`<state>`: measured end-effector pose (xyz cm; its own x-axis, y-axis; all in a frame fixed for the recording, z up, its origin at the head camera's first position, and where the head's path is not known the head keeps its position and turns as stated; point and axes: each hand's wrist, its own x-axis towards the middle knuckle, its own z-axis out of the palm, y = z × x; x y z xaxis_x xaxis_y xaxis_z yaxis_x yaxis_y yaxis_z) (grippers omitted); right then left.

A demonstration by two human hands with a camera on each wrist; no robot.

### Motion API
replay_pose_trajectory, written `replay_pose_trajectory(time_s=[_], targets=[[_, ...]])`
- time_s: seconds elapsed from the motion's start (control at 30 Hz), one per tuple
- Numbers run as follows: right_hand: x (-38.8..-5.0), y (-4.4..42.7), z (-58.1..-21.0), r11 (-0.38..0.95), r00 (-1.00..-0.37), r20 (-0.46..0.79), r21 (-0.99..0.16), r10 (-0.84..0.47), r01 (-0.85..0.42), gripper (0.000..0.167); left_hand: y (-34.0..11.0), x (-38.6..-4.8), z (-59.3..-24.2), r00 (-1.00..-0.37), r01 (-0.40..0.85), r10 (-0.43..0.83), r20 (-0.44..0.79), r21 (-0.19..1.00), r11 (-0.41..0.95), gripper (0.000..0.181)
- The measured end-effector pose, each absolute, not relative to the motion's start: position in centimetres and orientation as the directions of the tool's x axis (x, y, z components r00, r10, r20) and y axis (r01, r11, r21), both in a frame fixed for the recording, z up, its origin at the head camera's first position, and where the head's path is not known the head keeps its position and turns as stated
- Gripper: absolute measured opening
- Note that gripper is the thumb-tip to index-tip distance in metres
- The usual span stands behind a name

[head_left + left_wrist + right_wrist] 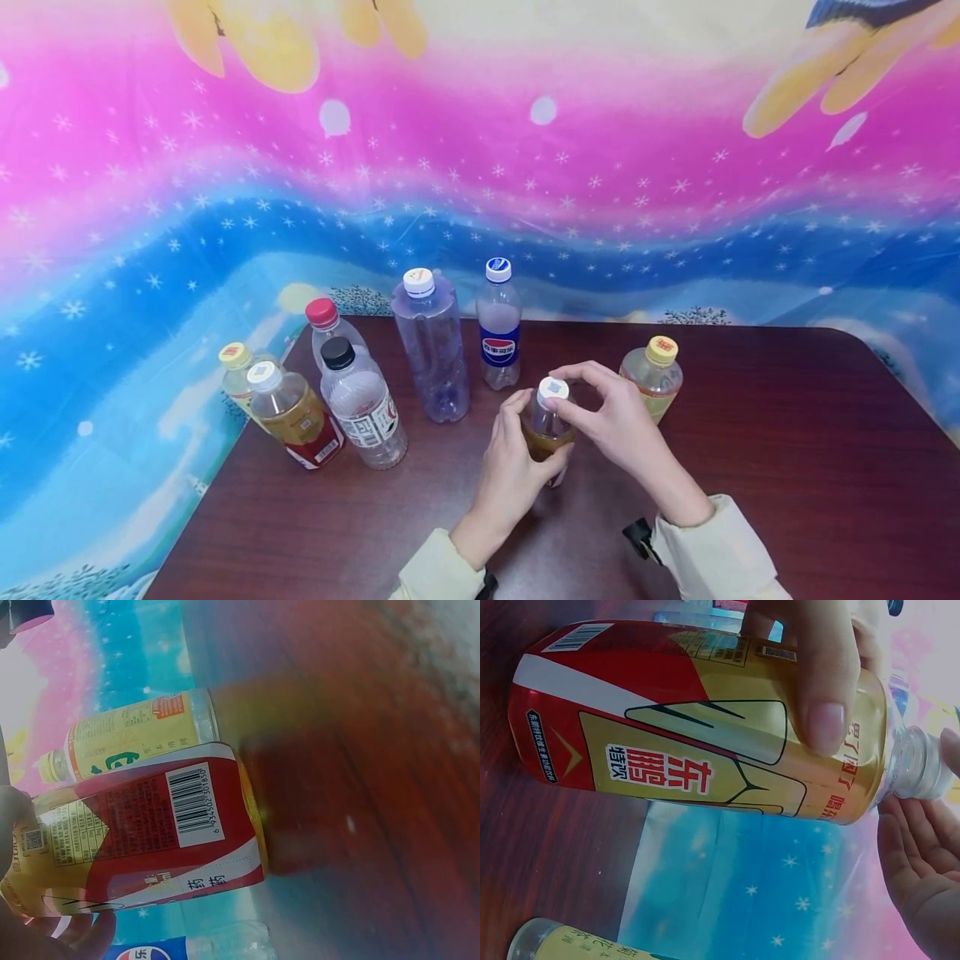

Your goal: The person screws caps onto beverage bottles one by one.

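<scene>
My left hand [513, 467] grips the body of a drink bottle with a red and gold label [697, 727], its fingers wrapped round the upper label. My right hand [607, 408] pinches the bottle's white cap [553, 390] between thumb and fingers. The bottle stands roughly upright; whether its base touches the table I cannot tell. Right behind my right hand is a yellow-capped bottle [652, 375], whose yellow label [135, 727] shows in the left wrist view. A cola bottle with a blue label [500, 333] stands beyond my left hand.
On the dark wooden table [810, 467], a tall clear bottle [435, 350] stands left of the cola bottle. Further left cluster a black-capped bottle [363, 400], a red-capped one [324, 325], another red and gold bottle [300, 417] and a yellow-capped one [240, 375]. A patterned cloth [480, 183] hangs behind.
</scene>
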<state>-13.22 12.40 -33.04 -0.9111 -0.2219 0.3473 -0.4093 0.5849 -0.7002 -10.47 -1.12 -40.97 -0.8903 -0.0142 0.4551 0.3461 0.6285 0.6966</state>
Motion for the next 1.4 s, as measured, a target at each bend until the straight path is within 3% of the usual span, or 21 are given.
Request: replay_pose_trajectory(time_s=[0.4, 0.63, 0.77, 0.87, 1.0, 1.2, 1.27, 1.4], targets=[[-12.6, 11.7, -33.2, 0.677, -0.86, 0.462, -0.564, -0.216, -0.473, 0.03, -1.1, -10.4, -40.8, -0.907, 0.315, -0.022, 0.421, 0.71, 0.629, 0.074], [-12.4, 11.5, -33.6, 0.634, -0.904, 0.405, -0.665, -0.138, -0.395, 0.033, -1.2, -10.4, -40.2, -0.948, 0.259, -0.015, 0.318, 0.797, 0.545, 0.075], [-12.2, 11.7, -34.0, 0.594, -0.918, 0.38, -0.714, -0.117, -0.371, 0.037, -1.3, -10.1, -40.0, -0.971, 0.21, 0.008, 0.237, 0.842, 0.496, 0.087], [-12.1, 12.0, -34.1, 0.566, -0.909, 0.4, -0.725, -0.12, -0.394, 0.041, -1.7, -9.8, -39.7, -0.966, 0.22, -0.006, 0.259, 0.833, 0.508, 0.097], [-11.7, 13.5, -34.1, 0.568, -0.892, 0.446, -0.718, -0.07, -0.403, 0.044, -3.0, -9.3, -39.6, -0.903, 0.301, -0.049, 0.426, 0.71, 0.637, 0.1], [-10.0, 17.9, -34.2, 0.623, -0.856, 0.512, -0.692, 0.069, -0.364, 0.046, -7.7, -8.2, -39.4, -0.677, 0.408, -0.056, 0.734, 0.438, 0.801, 0.087], [-9.4, 19.6, -34.5, 0.645, -0.837, 0.535, -0.681, 0.116, -0.346, 0.048, -9.5, -7.6, -39.3, -0.63, 0.395, -0.075, 0.773, 0.403, 0.826, 0.078], [-8.2, 23.1, -35.2, 0.714, -0.828, 0.512, -0.666, 0.227, -0.216, 0.051, -12.9, -6.4, -39.2, -0.61, 0.303, -0.141, 0.78, 0.394, 0.868, 0.068]])
